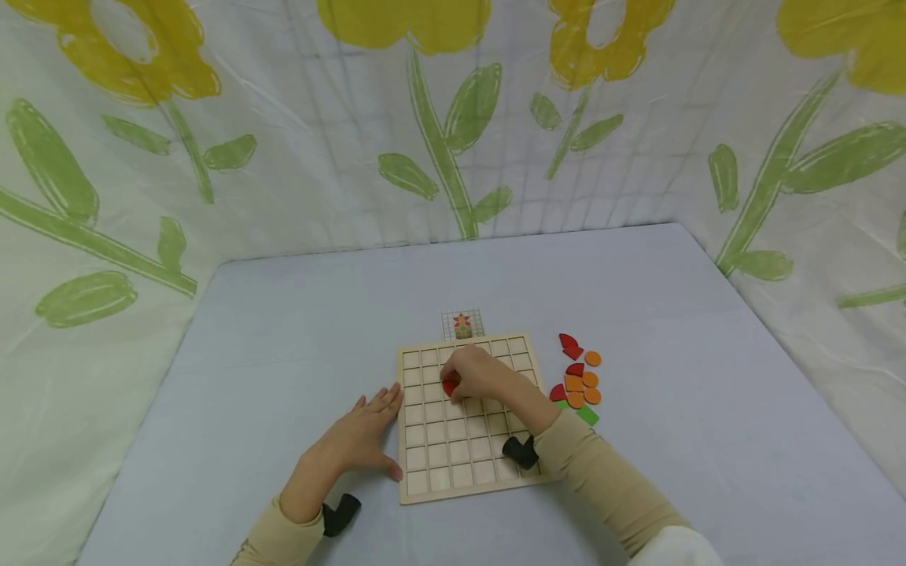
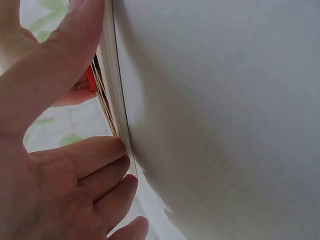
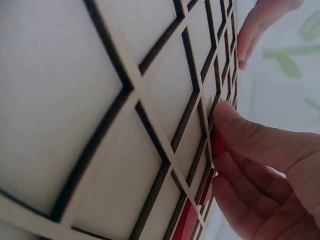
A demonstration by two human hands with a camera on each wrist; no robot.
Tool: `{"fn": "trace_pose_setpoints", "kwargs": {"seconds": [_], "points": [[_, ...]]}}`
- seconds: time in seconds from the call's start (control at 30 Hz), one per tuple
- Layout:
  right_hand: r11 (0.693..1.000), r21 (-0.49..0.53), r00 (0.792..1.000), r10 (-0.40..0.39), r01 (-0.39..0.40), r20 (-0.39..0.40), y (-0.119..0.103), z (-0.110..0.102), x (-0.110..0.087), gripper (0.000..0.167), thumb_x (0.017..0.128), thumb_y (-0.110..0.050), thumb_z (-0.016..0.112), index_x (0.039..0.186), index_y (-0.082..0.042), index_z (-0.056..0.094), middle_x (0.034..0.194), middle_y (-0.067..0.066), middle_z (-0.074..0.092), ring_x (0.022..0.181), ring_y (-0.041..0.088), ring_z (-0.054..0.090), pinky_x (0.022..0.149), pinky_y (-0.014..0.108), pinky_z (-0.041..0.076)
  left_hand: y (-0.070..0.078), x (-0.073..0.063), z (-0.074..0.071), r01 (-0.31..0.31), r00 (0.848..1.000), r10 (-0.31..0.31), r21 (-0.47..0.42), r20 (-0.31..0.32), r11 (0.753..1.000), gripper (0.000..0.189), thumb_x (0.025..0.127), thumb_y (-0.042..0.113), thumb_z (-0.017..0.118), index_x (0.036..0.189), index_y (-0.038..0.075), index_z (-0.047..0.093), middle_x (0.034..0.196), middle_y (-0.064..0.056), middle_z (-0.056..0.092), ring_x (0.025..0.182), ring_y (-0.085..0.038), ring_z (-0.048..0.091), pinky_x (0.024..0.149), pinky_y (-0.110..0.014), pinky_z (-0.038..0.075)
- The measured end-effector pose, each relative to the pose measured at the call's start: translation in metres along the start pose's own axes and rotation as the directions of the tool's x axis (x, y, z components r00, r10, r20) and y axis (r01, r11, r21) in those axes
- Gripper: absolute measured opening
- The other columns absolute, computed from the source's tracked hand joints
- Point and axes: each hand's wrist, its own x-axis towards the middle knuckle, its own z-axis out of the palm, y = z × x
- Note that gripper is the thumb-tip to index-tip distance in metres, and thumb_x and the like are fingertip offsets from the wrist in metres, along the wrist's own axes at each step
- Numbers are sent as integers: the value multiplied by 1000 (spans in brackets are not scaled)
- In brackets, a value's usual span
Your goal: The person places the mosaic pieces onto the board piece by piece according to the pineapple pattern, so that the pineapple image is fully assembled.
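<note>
Your right hand (image 1: 472,373) pinches a red piece (image 1: 449,387) between thumb and fingers, over the far left part of the wooden grid board (image 1: 439,477); you cannot tell from these views whether the piece is fully seated in a cell. The right wrist view shows more red pieces (image 3: 186,221) in cells beside that hand, though in the head view your hand covers that stretch. Your left hand (image 1: 364,436) lies spread, thumb and fingers apart, touching the board's left edge. Your right sleeve (image 1: 602,479) crosses the board's near right corner, and the black device (image 1: 520,453) at that wrist blocks sight of some cells there. Just beyond the far edge lies a small pattern card (image 1: 463,325) printed with a grid and a coloured figure. To the board's right you have loose orange pieces (image 1: 591,379), loose red wedges (image 1: 568,341) and green pieces (image 1: 587,414), bunched close together near your forearm. All of it rests on the pale table (image 1: 318,314), with a flower-painted curtain (image 1: 354,141) behind.
</note>
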Motion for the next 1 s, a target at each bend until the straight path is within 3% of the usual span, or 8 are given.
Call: {"fn": "trace_pose_setpoints", "kwargs": {"seconds": [0.47,0.67,1.0], "points": [[999,-27,999,24,-24,22,-1,1,2,33,77,-5,81,108,-3,74,100,8,70,94,20,64,80,30,54,2,-1,-1,-3,1000,3,-1,2,1000,115,58,33,92,145,-13,32,155,-25,25,143,-40,23,115,-58,17],[996,-91,999,26,-22,45,-4,-1,1,31,76,-6,81,106,-4,75,97,6,70,91,20,63,77,28,54,2,-1,-1,-4,1000,4,-6,-1,1000,116,57,33,92,145,-12,32,155,-25,25,143,-40,23,115,-58,17],[997,-69,999,28,-26,31,-4,-2,-2,29,77,-6,80,106,-6,74,96,6,70,89,20,64,77,31,54,1,-1,-1,3,1000,-3,-3,6,1000,116,58,33,92,146,-12,31,156,-24,24,143,-39,22,116,-57,16]]}}
